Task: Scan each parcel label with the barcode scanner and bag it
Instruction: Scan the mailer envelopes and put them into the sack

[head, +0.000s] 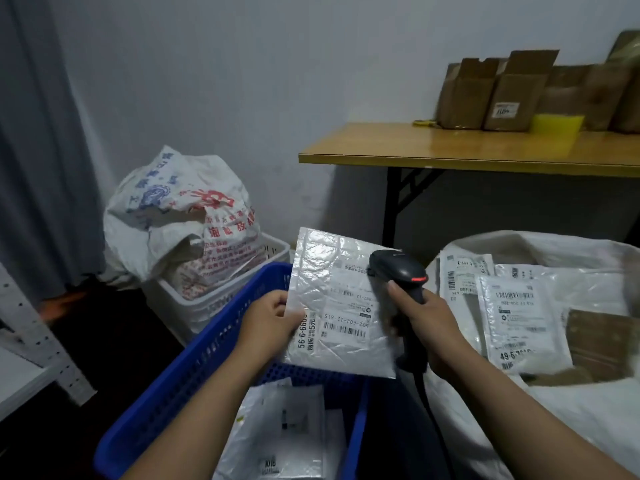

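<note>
My left hand pinches the left edge of a white bubble-mailer parcel, held up over the blue basket. Its printed label with barcodes faces me. My right hand grips the handle of a black barcode scanner, whose head sits over the parcel's right edge, a red light showing on it. A large white sack at the right holds several labelled parcels. More white parcels lie in the blue basket below.
A white basket with a printed woven bag stands behind the blue one. A wooden folding table at the back right carries cardboard boxes and a yellow sponge. A grey curtain hangs left, above a metal shelf.
</note>
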